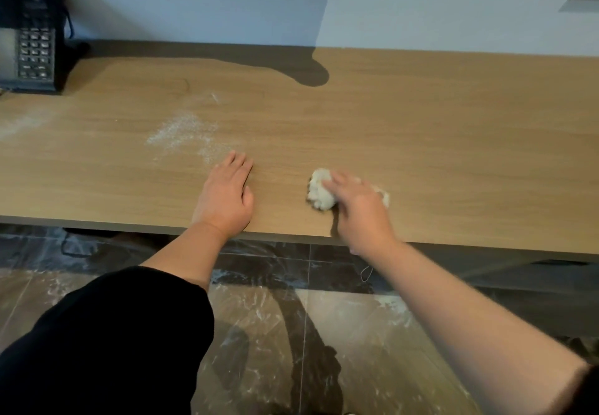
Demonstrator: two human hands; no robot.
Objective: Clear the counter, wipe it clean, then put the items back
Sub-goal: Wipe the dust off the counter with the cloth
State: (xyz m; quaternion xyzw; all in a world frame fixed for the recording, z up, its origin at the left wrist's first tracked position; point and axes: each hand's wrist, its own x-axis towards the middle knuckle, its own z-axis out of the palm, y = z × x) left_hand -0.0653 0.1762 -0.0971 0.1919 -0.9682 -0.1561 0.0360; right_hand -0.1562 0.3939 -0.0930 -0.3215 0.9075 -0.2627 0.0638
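A light wooden counter (421, 129) runs along the wall. White powder (188, 132) is smeared across it left of centre, with a fainter patch (22, 123) at the far left. My right hand (359, 210) presses a crumpled white cloth (319, 192) onto the counter near the front edge; its fingers look fairly straight but are blurred by motion. My left hand (227, 194) lies flat on the wood, fingers straight, just in front of the powder, holding nothing.
A black desk phone (30, 32) with a cord stands at the counter's back left against the wall. The counter's front edge (129, 228) runs below my wrists. Below it the dark marble floor (275, 317) shows white dust streaks.
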